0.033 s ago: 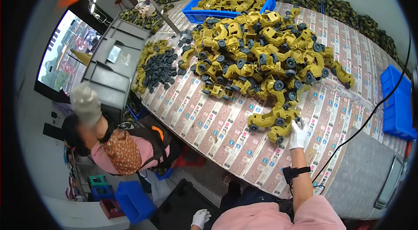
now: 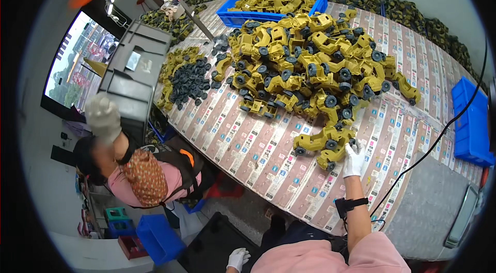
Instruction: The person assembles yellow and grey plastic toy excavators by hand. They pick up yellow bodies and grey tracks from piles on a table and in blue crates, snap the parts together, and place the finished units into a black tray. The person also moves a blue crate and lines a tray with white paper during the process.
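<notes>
My right hand, in a white glove, is at the near edge of the toy heap, with its fingers closed against the end of a yellow-olive toy truck with dark wheels. Another toy truck lies against it on the left. Beyond them rises a big heap of similar toy trucks, many with black wheels on. Low in the view is my left hand, also gloved, away from the table beside a black bin. Its fingers are loosely apart and nothing shows in them.
A patterned sheet covers the table. Loose black wheels lie left of the heap; a blue crate of yellow parts stands behind. At left a co-worker raises a gloved hand near a grey tray. A black cable crosses the right side.
The grey tray has shifted slightly to the left, and the co-worker's raised gloved hand has moved a little. My own hands stay nearly where they were.
</notes>
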Demonstrator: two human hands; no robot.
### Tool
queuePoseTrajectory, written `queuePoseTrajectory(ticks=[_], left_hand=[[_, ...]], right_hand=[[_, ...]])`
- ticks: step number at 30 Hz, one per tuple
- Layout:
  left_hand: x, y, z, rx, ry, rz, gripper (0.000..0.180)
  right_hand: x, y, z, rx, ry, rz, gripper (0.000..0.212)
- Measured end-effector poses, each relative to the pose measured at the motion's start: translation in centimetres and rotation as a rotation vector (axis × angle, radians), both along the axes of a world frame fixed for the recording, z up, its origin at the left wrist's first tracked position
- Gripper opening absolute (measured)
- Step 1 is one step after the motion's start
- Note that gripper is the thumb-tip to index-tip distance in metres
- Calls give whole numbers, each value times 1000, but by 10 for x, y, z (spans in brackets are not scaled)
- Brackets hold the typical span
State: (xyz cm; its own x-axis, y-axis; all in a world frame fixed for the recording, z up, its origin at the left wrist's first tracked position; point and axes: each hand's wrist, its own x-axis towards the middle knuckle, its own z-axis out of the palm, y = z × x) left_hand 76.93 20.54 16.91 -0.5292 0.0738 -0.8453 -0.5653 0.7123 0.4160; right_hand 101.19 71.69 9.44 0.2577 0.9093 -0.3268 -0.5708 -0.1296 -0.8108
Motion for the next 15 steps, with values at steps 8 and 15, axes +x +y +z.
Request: queuePoseTrajectory(ticks=[8,15], left_hand=[[4,-9,-2,-5,17,-10,23],[-14,-10,-7,-89,-16,-76,24]], right_hand=[[2,-20,20,-87,-60,87,62],[9,-43,21,-200,-416,175,80]])
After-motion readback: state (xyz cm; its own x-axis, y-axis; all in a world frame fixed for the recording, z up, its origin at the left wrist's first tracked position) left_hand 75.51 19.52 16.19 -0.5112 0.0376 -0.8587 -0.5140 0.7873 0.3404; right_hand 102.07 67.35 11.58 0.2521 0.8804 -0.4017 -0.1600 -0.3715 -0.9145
